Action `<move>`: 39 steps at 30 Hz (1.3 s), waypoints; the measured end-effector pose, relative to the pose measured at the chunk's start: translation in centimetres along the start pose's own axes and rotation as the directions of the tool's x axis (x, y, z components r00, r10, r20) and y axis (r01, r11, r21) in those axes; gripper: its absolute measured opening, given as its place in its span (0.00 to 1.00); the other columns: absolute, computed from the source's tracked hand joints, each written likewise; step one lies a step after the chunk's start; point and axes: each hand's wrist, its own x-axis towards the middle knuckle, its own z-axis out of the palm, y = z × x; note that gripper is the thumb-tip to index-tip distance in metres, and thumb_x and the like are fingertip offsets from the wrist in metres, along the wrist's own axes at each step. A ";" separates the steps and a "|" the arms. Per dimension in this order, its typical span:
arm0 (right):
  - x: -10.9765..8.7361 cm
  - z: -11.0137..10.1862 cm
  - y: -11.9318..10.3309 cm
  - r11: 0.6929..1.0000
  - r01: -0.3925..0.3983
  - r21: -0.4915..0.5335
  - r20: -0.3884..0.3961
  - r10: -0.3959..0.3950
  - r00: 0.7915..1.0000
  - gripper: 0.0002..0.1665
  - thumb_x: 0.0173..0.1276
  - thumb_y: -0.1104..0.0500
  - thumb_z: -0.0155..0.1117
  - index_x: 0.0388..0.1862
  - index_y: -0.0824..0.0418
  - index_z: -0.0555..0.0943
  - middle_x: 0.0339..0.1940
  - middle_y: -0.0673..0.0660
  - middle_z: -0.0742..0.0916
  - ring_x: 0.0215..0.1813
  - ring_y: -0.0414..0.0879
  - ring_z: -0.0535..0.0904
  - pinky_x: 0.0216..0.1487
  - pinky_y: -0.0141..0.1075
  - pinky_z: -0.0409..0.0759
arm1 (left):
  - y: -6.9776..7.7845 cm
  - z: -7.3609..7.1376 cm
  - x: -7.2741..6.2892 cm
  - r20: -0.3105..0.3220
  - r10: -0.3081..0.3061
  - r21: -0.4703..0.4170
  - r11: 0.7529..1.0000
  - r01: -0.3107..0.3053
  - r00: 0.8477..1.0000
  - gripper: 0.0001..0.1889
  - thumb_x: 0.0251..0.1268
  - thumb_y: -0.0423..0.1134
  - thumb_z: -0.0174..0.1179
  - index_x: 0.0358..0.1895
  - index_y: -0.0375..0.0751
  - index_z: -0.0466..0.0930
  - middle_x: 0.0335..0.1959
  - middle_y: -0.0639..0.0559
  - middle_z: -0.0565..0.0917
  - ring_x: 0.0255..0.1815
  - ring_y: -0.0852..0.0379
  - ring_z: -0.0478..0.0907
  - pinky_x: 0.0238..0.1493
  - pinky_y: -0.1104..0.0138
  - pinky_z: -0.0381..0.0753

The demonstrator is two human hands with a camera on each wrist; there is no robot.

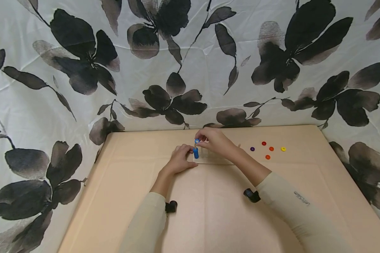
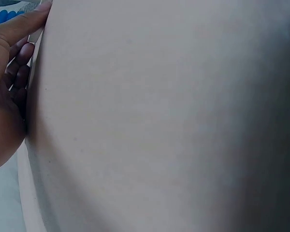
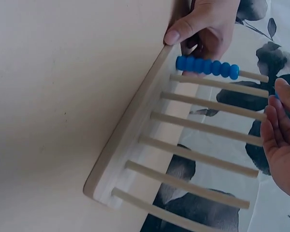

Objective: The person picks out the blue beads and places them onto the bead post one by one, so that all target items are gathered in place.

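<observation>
A wooden rack (image 3: 130, 123) with a flat base and several upright pegs stands near the far side of the table. Blue beads (image 3: 208, 66) are stacked on its leftmost peg, whose bare tip (image 3: 254, 76) shows above them. My left hand (image 1: 179, 159) grips the left end of the base, thumb along the front corner and fingers behind. Over that peg my right hand (image 1: 216, 142) pinches one more blue bead (image 1: 197, 141) between thumb and fingers. In the right wrist view the fingers mostly hide this bead. Part of the left hand (image 2: 7, 82) shows in the left wrist view.
Right of the rack lie loose beads: a purple one (image 1: 252, 149), a yellow one (image 1: 283, 149), a red one (image 1: 264, 143) and orange ones (image 1: 271, 149). The pale table (image 1: 139, 218) ends at a floral cloth (image 1: 206, 63) behind.
</observation>
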 end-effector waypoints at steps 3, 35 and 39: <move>0.1 0.2 -0.2 1.000 -0.001 -0.008 0.019 0.001 1.000 0.11 0.66 0.59 0.75 0.45 0.59 0.86 0.41 0.53 0.88 0.45 0.46 0.84 0.50 0.38 0.84 | 0.0 0.0 0.0 0.003 0.003 0.002 1.000 -0.003 1.000 0.29 0.53 0.47 0.79 0.57 0.41 0.79 0.53 0.49 0.79 0.59 0.47 0.69 0.65 0.51 0.65; 0.6 1.3 -0.4 0.996 -0.019 -0.085 0.054 0.023 0.998 0.09 0.65 0.59 0.77 0.41 0.60 0.87 0.36 0.52 0.88 0.42 0.44 0.83 0.46 0.34 0.83 | -0.2 0.0 0.1 -0.002 0.030 -0.015 0.999 -0.030 1.000 0.30 0.53 0.47 0.79 0.58 0.41 0.79 0.53 0.49 0.79 0.61 0.46 0.69 0.63 0.52 0.66; 0.6 1.4 -0.3 0.997 -0.016 -0.081 0.051 0.020 0.998 0.08 0.65 0.60 0.77 0.41 0.60 0.87 0.36 0.52 0.88 0.42 0.44 0.84 0.46 0.35 0.83 | -0.4 0.1 0.0 -0.001 0.022 -0.018 1.000 -0.022 1.000 0.29 0.53 0.46 0.79 0.57 0.42 0.79 0.53 0.49 0.79 0.60 0.46 0.68 0.63 0.52 0.66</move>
